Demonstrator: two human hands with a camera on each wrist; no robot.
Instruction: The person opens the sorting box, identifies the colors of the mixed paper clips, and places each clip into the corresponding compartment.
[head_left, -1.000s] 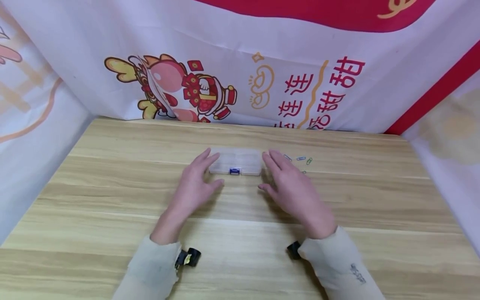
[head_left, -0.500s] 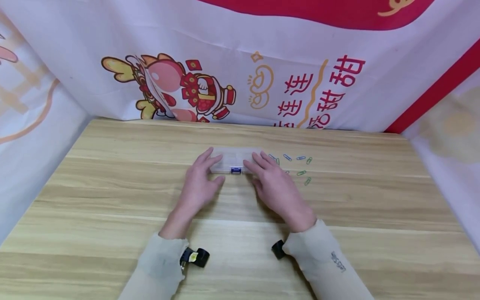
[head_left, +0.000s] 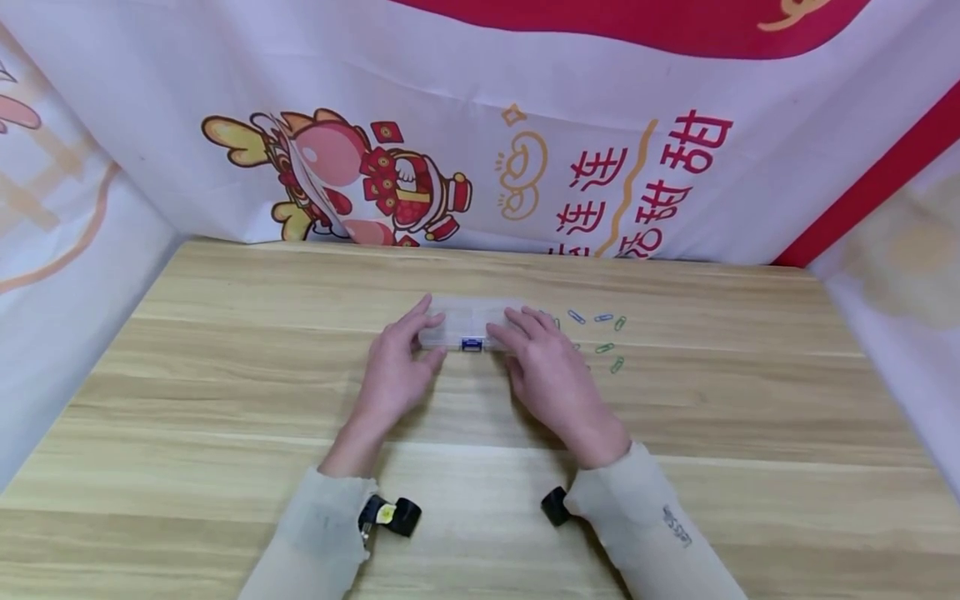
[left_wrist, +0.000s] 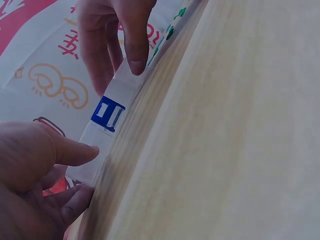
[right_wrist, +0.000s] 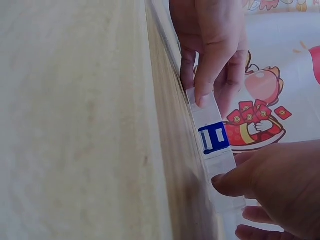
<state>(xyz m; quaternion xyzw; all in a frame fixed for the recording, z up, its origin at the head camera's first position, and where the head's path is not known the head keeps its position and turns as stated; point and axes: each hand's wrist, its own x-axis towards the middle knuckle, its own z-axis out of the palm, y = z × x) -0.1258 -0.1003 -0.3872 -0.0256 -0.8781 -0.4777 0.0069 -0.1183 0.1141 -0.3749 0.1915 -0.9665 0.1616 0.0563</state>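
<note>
A clear plastic storage box [head_left: 459, 321] with a blue latch [head_left: 472, 344] on its front lies on the table. My left hand [head_left: 393, 367] grips its left end. In the left wrist view the left thumb [left_wrist: 80, 152] presses on the front face. My right hand [head_left: 555, 375] holds the right part, fingers over the lid. The right wrist view shows the right thumb [right_wrist: 232, 184] against the front, beside the blue latch [right_wrist: 214, 138]. The lid looks closed. The right hand hides the box's right end.
To the right of the box lie several blue and green paper clips, among them a blue clip [head_left: 576, 317] and a green clip [head_left: 617, 364]. The wood-grain table [head_left: 480, 483] ends at a white printed cloth [head_left: 480, 100] behind and at the sides.
My right hand has moved left from beside the box onto its right part, uncovering more paper clips. The left thumb has come in against the box's front.
</note>
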